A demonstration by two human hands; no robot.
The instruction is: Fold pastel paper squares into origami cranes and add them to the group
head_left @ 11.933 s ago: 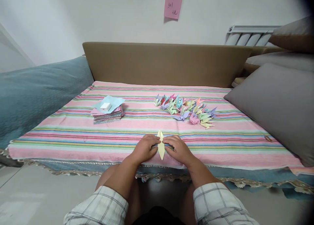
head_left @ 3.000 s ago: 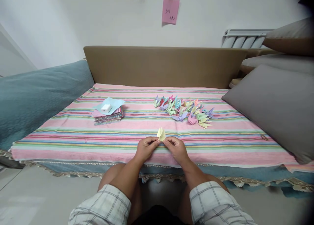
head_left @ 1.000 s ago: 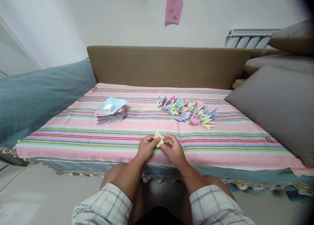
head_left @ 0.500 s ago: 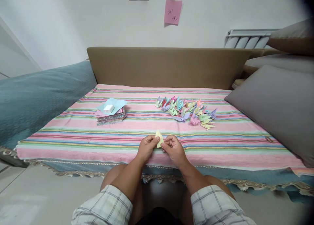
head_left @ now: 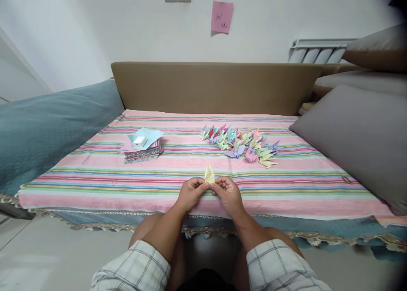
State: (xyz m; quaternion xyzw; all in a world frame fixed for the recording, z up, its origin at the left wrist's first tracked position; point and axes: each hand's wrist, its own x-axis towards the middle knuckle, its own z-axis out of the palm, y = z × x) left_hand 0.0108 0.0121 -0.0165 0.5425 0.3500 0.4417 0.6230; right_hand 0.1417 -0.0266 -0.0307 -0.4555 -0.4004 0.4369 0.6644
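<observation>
A small folded piece of pale yellow paper (head_left: 209, 174) is held upright, its narrow tip pointing away from me. My left hand (head_left: 192, 192) pinches its lower left side between thumb and fingers. On the lower right side my right hand (head_left: 227, 193) grips it the same way, so the two thumbs nearly meet at its bottom edge. Beyond my hands, slightly to the right, lies a group of folded paper cranes (head_left: 237, 149) in many colours. To the left is a stack of coloured paper sheets (head_left: 143, 155), with a small white block (head_left: 139, 141) on top.
The striped cloth (head_left: 95, 172) covers the sofa seat in front of my knees. A grey cushion (head_left: 352, 138) leans at the right, and a blue-green armrest (head_left: 57, 126) bounds the left. The brown backrest (head_left: 216, 87) stands behind. A pink note (head_left: 221, 18) is on the wall.
The yellow paper has turned more upright and shows a wider, opened shape. Both thumbs have come closer together at its bottom edge. The view has shifted slightly.
</observation>
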